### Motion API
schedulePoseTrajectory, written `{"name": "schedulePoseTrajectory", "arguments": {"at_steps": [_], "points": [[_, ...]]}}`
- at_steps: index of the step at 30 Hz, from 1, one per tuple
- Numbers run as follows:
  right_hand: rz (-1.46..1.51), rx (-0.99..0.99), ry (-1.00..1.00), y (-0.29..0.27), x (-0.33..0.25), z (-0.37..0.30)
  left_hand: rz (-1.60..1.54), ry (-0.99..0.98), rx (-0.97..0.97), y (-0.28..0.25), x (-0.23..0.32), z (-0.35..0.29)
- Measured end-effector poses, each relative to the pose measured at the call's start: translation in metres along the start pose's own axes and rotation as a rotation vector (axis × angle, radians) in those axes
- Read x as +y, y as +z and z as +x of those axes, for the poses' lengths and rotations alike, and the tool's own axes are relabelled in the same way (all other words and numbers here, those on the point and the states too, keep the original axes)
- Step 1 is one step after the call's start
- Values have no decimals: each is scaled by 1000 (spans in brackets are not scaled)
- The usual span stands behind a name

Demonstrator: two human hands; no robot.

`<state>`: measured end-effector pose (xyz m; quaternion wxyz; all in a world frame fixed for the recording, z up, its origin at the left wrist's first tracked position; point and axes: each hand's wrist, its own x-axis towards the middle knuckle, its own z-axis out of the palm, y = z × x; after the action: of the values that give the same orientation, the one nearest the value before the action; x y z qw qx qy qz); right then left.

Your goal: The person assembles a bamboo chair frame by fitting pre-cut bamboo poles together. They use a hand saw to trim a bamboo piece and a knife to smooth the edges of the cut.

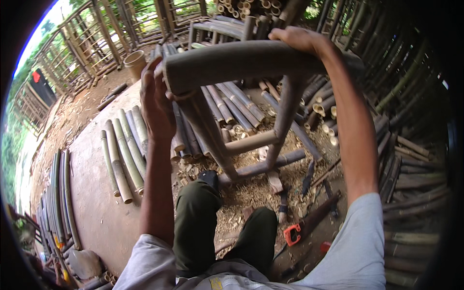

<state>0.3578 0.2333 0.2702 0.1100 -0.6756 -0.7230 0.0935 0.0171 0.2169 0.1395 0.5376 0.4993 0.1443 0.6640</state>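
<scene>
From the head view I see my left hand (155,99) pressed against the near, cut end of a thick bamboo rail (241,60), fingers spread and curled round its rim, so it is partly closed on the rail's end. My right hand (296,38) lies over the top of the same rail farther along, fingers wrapped down the far side; I cannot tell how tightly it grips. The rail is the top bar of a bamboo frame (251,140) that stands tilted in front of my knees, its legs reaching down to the floor and joined by a pale crossbar and a darker lower one.

Under the frame the ground is littered with wood shavings (246,191). To my right of them lies a hand saw (309,222) with an orange handle, with a few dark tools just beside it. On the concrete slab (96,203) to my left a row of cut bamboo poles (123,152) lies side by side, and another bundle of poles sits behind the frame. A bamboo fence (87,43) stands at the upper left.
</scene>
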Motion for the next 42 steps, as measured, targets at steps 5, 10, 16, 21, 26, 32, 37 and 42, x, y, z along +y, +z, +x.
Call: {"name": "schedulePoseTrajectory", "arguments": {"at_steps": [5,10,16,21,26,32,37,42], "points": [[-211,-24,-184,1,29,10,501,135,172,40,5,-2],[-307,10,-233,3,36,7,386,138,229,51,11,-10],[-133,12,-101,2,8,-17,450,220,211,39,5,-10],[-75,64,-32,1,-18,-42,533,220,189,42,6,-16],[-36,40,-63,-1,31,-8,596,264,175,44,-1,-7],[53,89,195,1,-21,-15,449,129,59,35,8,-19],[16,98,51,1,-18,-22,552,197,-70,13,0,-15],[28,152,151,-8,-17,-29,520,102,110,11,-21,-15]]}}
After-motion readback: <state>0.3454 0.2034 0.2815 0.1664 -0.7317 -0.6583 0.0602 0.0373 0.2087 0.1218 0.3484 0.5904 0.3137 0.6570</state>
